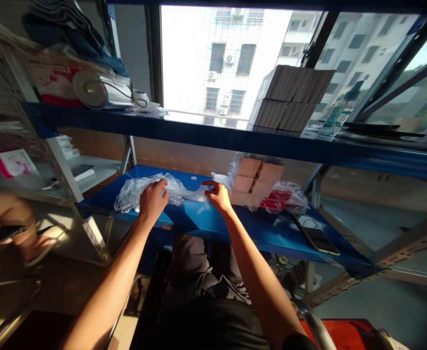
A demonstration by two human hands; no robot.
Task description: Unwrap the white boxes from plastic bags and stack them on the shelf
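My left hand (154,200) is pinched at the edge of a clear plastic bag (186,193) stretched low over the blue shelf. My right hand (218,195) grips the other end, thumb and forefinger curled toward each other. Beside and behind my left hand lies a crumpled heap of clear plastic bags (128,194). Just right of my right hand stands a stack of small light-brown boxes (259,176), partly wrapped in clear plastic. A red packet (276,200) in clear film rests against its right side.
The blue shelf (195,218) carries a phone (318,238) at its right end. On the upper shelf (198,135) stand grey stacked boxes (289,97), a spray bottle (339,114) and a white roll (93,90). A person's leg (24,223) shows at the left.
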